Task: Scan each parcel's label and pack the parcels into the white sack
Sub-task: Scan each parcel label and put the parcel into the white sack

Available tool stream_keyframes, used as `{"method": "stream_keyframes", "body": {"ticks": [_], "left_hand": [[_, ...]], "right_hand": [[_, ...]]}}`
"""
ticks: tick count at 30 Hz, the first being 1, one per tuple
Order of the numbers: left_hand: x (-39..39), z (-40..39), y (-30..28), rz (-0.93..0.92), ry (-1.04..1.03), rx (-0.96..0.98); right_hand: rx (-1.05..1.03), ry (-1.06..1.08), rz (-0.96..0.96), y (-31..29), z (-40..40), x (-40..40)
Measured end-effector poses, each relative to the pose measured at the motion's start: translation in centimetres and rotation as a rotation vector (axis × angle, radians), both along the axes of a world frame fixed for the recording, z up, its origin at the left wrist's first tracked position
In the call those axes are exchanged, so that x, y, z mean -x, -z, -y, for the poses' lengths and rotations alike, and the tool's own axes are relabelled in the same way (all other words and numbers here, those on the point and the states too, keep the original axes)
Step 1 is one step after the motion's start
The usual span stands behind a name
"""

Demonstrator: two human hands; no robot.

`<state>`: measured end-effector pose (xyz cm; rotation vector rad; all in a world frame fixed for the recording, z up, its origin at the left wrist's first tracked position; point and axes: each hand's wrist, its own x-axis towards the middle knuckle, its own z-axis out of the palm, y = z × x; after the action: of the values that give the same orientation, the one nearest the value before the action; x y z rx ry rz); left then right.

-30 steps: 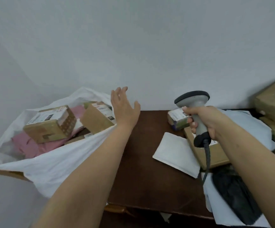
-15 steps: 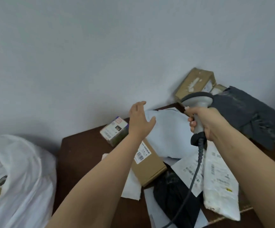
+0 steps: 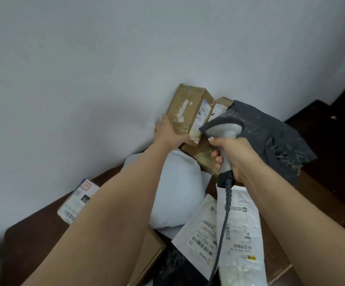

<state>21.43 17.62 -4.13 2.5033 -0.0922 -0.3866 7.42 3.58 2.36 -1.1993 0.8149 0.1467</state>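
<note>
A brown cardboard box with torn white tape leans against the wall at the back of the table. My left hand holds its lower left corner, fingers along the side and thumb at the bottom edge. My right hand grips the handle of a grey barcode scanner, whose head sits just right of that box, close to its label. The scanner's cable hangs down over the mailers. The white sack is out of view.
A second brown box lies under the first, with a dark grey poly bag to the right. On the dark wooden table lie a small labelled box, a white soft parcel, two white labelled mailers, and a flat carton.
My view has swung right, away from the sack. My left hand has reached forward from mid-air to the brown box at the wall, and the scanner has moved up beside it.
</note>
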Motion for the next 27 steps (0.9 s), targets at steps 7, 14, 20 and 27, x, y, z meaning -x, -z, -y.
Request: {"method": "stream_keyframes", "body": {"ticks": [7, 14, 20, 27], "left_hand": [[-0.4, -0.6, 1.3, -0.013, -0.172, 0.189], [8.6, -12.4, -0.8, -0.061, -0.399, 0.589], [20.0, -23.6, -4.0, -0.077, -0.524, 0.762], [32.7, -33.1, -4.5, 0.003, -0.725, 0.652]], "right_hand": [[-0.001, -0.002, 0.025, -0.1, -0.9, 0.4], [-0.109, -0.108, 0.080, -3.1, -6.7, 3.4], [-0.279, -0.279, 0.069, -5.1, -14.7, 8.2], [-0.225, -0.465, 0.151, -6.5, -23.5, 16.2]]}}
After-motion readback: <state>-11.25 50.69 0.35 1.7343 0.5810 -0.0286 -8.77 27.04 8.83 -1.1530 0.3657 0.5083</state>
